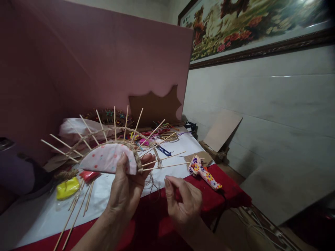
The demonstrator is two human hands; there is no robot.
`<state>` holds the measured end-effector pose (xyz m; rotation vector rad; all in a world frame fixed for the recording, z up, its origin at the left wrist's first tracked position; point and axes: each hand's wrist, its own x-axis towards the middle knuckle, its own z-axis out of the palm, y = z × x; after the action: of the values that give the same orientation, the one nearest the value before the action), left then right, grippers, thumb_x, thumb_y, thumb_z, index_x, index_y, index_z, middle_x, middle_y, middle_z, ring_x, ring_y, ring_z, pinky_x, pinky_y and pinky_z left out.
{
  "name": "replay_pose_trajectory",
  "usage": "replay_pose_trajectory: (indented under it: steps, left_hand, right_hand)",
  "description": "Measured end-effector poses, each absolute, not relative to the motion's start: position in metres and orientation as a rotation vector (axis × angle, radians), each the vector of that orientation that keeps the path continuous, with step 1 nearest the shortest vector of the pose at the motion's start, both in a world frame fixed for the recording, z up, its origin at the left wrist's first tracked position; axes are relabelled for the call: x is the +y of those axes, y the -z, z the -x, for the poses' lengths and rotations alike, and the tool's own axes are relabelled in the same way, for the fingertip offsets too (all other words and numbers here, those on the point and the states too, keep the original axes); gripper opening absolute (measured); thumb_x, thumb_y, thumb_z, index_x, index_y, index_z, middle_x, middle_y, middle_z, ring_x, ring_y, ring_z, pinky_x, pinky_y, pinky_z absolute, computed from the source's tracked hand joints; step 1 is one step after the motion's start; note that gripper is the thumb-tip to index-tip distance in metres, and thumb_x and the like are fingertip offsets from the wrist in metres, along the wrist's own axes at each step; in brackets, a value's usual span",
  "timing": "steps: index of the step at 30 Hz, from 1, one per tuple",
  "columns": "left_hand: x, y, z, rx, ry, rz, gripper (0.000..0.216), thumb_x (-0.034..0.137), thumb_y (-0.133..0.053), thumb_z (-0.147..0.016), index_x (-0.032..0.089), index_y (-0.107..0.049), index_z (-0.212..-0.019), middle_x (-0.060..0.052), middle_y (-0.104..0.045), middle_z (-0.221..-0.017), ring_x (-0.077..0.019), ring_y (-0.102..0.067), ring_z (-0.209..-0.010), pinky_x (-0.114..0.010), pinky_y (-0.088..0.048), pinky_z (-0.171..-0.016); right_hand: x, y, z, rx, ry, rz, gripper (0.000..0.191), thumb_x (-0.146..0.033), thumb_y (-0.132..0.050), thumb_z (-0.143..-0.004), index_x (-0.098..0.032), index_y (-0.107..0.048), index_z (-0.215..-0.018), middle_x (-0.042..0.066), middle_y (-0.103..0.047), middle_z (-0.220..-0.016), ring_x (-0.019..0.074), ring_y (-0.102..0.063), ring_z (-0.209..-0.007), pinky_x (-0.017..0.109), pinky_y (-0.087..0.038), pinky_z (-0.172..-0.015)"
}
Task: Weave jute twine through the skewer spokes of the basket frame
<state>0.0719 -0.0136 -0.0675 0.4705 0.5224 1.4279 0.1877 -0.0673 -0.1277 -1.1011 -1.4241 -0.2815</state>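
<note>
My left hand [128, 188] grips a half-round craft piece [107, 158] covered in pale spotted cloth, thumb on its front and fingers behind. Thin wooden sticks [101, 120] fan out from its curved edge. An arc of twine [91, 134] crosses the sticks partway along, and more twine runs around the curved edge. To the right of the piece, my right hand [183, 198] is closed in a pinch below the lowest sticks; whatever is between its fingertips is too fine to make out. Loose twine loops [151, 183] hang between the two hands.
A flower-patterned glue gun [204, 172] lies on cardboard at the right. Yellow [67, 188] and red [89, 175] packets and loose sticks [75, 216] lie at left. Behind are a blue cutter [164, 150], coloured cords and a brown cardboard cutout [154, 108]. A red cloth [227, 184] covers the table edge.
</note>
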Motion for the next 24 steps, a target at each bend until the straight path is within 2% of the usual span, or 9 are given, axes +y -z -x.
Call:
replay_pose_trajectory:
  steps: [2,4,7,9,11,14,18,24]
  left_hand:
    - [-0.012,0.067,-0.071,0.524,-1.405,-0.471,0.017,0.027,-0.050,-0.083,0.016,-0.059,-0.075,-0.008,-0.071,-0.072,-0.0214,-0.068,-0.077,-0.038,-0.053,-0.077]
    - [-0.011,0.067,-0.071,0.542,-1.376,-0.461,0.020,0.029,-0.048,-0.085,0.016,-0.059,-0.072,-0.009,-0.071,-0.071,-0.0214,-0.068,-0.075,-0.039,-0.054,-0.076]
    - [-0.012,0.065,-0.071,0.563,-1.320,-0.452,0.022,0.030,-0.046,-0.086,0.017,-0.058,-0.073,-0.009,-0.070,-0.066,-0.0215,-0.068,-0.071,-0.039,-0.055,-0.072]
    - [-0.013,0.063,-0.072,0.564,-1.279,-0.441,0.022,0.029,-0.044,-0.087,0.017,-0.058,-0.075,-0.007,-0.068,-0.063,-0.0201,-0.068,-0.065,-0.039,-0.055,-0.068]
    - [-0.015,0.059,-0.072,0.557,-1.239,-0.426,0.023,0.028,-0.041,-0.089,0.017,-0.058,-0.077,-0.006,-0.067,-0.060,-0.0181,-0.066,-0.059,-0.037,-0.056,-0.066]
    - [-0.016,0.055,-0.073,0.552,-1.200,-0.396,0.027,0.029,-0.038,-0.090,0.017,-0.058,-0.075,-0.006,-0.066,-0.057,-0.0164,-0.065,-0.056,-0.035,-0.056,-0.062]
    - [-0.015,0.053,-0.073,0.540,-1.184,-0.343,0.029,0.030,-0.038,-0.090,0.016,-0.057,-0.072,-0.005,-0.064,-0.056,-0.0149,-0.064,-0.053,-0.031,-0.055,-0.058]
    - [-0.011,0.059,-0.070,0.539,-1.182,-0.316,0.021,0.030,-0.044,-0.088,0.018,-0.058,-0.078,-0.002,-0.063,-0.059,-0.0145,-0.063,-0.053,-0.032,-0.054,-0.058]
  right_hand:
    - [-0.068,0.126,-0.188,-1.320,0.013,1.132,0.005,-0.016,-0.054,-0.082,-0.017,-0.059,-0.082,0.002,-0.063,-0.063,0.0114,-0.056,-0.052,0.023,-0.043,-0.050]
    - [-0.064,0.123,-0.188,-1.222,-0.259,1.128,0.007,-0.020,-0.053,-0.084,-0.018,-0.058,-0.081,0.000,-0.060,-0.061,0.0107,-0.054,-0.052,0.021,-0.043,-0.049]
    - [-0.054,0.116,-0.191,-1.171,-0.496,1.001,0.011,-0.024,-0.052,-0.085,-0.019,-0.060,-0.091,0.003,-0.063,-0.080,0.0135,-0.060,-0.072,0.023,-0.048,-0.062]
    - [-0.047,0.111,-0.193,-1.241,-0.572,0.905,0.015,-0.025,-0.054,-0.084,-0.020,-0.061,-0.095,0.006,-0.061,-0.095,0.0158,-0.059,-0.086,0.025,-0.049,-0.069]
    - [-0.041,0.108,-0.196,-1.334,-0.617,0.845,0.019,-0.026,-0.056,-0.082,-0.022,-0.063,-0.099,0.007,-0.057,-0.101,0.0172,-0.056,-0.093,0.026,-0.049,-0.073]
    - [-0.033,0.105,-0.199,-1.371,-0.663,0.774,0.021,-0.027,-0.061,-0.079,-0.025,-0.066,-0.099,0.005,-0.055,-0.096,0.0170,-0.054,-0.093,0.028,-0.048,-0.076]
    - [-0.024,0.107,-0.200,-1.288,-0.785,0.659,0.017,-0.029,-0.069,-0.071,-0.026,-0.070,-0.088,0.003,-0.054,-0.091,0.0152,-0.054,-0.084,0.026,-0.048,-0.072]
    - [-0.019,0.113,-0.194,-1.129,-0.948,0.534,0.015,-0.034,-0.074,-0.065,-0.025,-0.072,-0.077,0.003,-0.058,-0.085,0.0166,-0.055,-0.088,0.026,-0.046,-0.077]
